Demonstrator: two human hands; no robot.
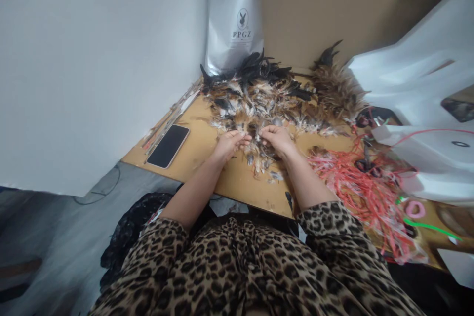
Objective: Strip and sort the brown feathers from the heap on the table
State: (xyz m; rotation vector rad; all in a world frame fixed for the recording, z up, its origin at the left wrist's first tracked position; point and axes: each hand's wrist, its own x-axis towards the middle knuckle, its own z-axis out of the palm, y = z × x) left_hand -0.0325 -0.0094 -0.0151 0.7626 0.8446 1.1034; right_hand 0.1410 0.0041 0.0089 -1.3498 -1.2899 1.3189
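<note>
A heap of loose brown, white and black feathers (255, 96) spreads over the wooden table (200, 150) in front of me. At the heap's near edge, my left hand (231, 143) has thumb and forefinger pinched together on a small feather. My right hand (277, 139), a short way to its right, pinches a feather too, its fingers curled. The gap between the hands is narrow, and brown feathers lie in and below it. Fine details at the fingertips are blurred.
A phone (168, 146) lies at the table's left. Behind the heap stands a white printed bag (235, 19). Brown feather bunches (335, 91) lie at the back right. Red and pink plastic strips (366, 192) cover the right side beside white plastic bags (437, 158).
</note>
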